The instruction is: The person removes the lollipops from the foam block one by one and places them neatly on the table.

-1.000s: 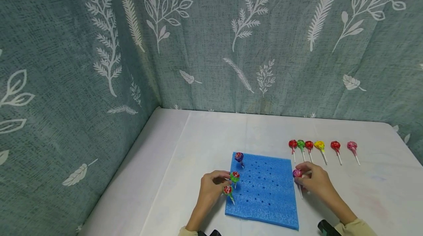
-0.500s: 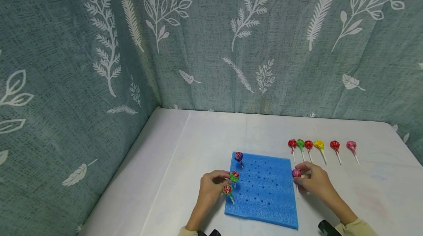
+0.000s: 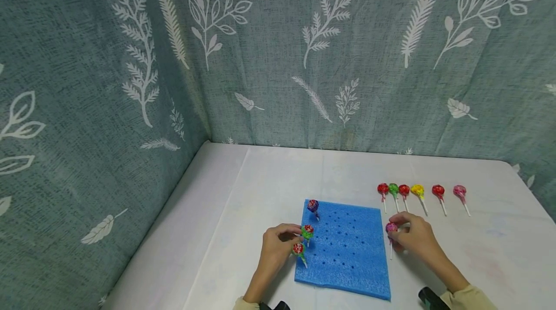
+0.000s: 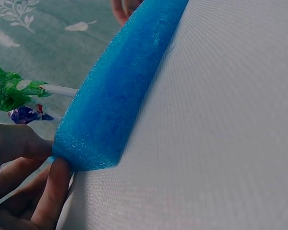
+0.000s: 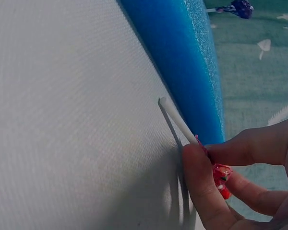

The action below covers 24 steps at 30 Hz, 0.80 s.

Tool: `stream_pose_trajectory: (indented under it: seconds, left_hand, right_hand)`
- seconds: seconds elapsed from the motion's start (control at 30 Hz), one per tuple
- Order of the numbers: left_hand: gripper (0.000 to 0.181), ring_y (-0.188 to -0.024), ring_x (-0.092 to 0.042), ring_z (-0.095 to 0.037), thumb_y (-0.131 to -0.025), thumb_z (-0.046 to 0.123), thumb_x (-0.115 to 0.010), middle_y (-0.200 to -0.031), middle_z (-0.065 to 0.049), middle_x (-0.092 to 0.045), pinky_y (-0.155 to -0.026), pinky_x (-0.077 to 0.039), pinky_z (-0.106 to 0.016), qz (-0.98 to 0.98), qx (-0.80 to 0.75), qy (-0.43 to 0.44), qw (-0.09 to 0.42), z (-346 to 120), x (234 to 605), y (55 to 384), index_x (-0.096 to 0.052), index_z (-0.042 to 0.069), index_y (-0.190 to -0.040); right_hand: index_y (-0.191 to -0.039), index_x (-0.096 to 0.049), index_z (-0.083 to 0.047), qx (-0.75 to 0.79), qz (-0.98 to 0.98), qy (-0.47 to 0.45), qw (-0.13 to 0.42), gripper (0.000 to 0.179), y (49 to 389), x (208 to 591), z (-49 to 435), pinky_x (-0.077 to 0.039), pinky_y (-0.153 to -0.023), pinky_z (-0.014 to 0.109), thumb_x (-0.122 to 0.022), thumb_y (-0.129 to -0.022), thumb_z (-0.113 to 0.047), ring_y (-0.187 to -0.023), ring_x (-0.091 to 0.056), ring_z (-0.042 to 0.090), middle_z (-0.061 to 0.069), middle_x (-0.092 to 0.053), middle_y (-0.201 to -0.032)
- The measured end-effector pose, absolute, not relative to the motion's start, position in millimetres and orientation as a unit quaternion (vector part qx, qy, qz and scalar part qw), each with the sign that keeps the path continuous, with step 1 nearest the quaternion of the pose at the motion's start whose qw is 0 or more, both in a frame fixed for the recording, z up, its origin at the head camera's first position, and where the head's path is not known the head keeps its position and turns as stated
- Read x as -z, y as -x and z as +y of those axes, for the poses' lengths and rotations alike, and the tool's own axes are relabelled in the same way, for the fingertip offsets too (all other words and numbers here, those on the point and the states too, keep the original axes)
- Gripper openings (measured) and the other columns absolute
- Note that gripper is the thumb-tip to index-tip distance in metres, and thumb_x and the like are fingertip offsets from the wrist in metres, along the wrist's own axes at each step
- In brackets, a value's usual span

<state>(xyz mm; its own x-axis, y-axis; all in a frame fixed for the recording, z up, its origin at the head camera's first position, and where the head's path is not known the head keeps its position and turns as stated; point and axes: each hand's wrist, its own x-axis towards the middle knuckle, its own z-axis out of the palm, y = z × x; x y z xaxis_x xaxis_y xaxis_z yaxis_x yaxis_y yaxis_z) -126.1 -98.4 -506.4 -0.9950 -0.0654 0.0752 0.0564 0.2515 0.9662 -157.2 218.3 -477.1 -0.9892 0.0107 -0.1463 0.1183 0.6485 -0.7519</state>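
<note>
A blue foam board (image 3: 347,278) dotted with small holes lies on the table. At its left edge, my left hand (image 3: 277,248) pinches the foam between thumb and index finger; the left wrist view shows this grip at the corner. My right hand (image 3: 414,236) holds a pink-wrapped lollipop (image 3: 391,227) just off the board's right edge, thumb and fingers around the base of its head. Its white stick (image 5: 176,119) points down close over the table. Three lollipops stand in the board's left column: a purple one (image 3: 312,205), a green-and-red one (image 3: 307,231) and another green-and-red one (image 3: 298,249).
Behind the right hand, several lollipops lie in a row, from a red one (image 3: 382,189) past a yellow one (image 3: 417,190) to a pink one (image 3: 459,191). The white table (image 3: 243,194) meets a leaf-patterned green curtain (image 3: 278,59) at the back and left.
The lower end of the held lollipop's stick has swung left, so it hangs nearer upright. The left hand keeps its grip on the foam board.
</note>
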Motion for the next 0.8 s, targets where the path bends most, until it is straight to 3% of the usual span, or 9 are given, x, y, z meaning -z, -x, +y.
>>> stream_pose_trajectory:
  seconds: [0.2,0.47,0.8]
  left_hand:
    - [0.013,-0.076,-0.064,-0.012,-0.074,-0.001,-0.077,-0.090,-0.004,-0.071,-0.070,-0.051,-0.021,-0.798,0.601,-0.011,0.045,-98,505,126,-0.074,0.005,-0.085]
    - [0.010,-0.077,-0.064,-0.024,-0.075,-0.006,-0.073,-0.091,-0.013,-0.070,-0.069,-0.051,-0.023,-0.800,0.599,-0.005,0.045,-93,473,114,-0.072,-0.002,-0.085]
    - [0.010,-0.079,-0.064,-0.025,-0.075,-0.006,-0.073,-0.091,-0.013,-0.070,-0.071,-0.051,-0.024,-0.803,0.594,-0.010,0.045,-92,465,111,-0.072,-0.001,-0.084]
  right_hand:
    - [-0.108,-0.059,0.006,0.410,0.910,-0.019,0.058,0.031,159,479,219,-0.052,-0.053,0.026,-0.069,-0.080,-0.001,-0.064,-0.056,0.017,0.017,-0.062,-0.097]
    - [-0.111,-0.057,0.004,0.409,0.911,-0.011,0.056,0.033,158,480,222,-0.050,-0.048,0.028,-0.069,-0.080,-0.002,-0.063,-0.053,0.018,0.018,-0.060,-0.100]
    - [-0.112,-0.057,0.002,0.395,0.918,0.019,0.029,0.035,156,467,225,-0.047,-0.056,0.028,-0.070,-0.084,-0.014,-0.078,-0.055,0.022,0.021,-0.060,-0.106]
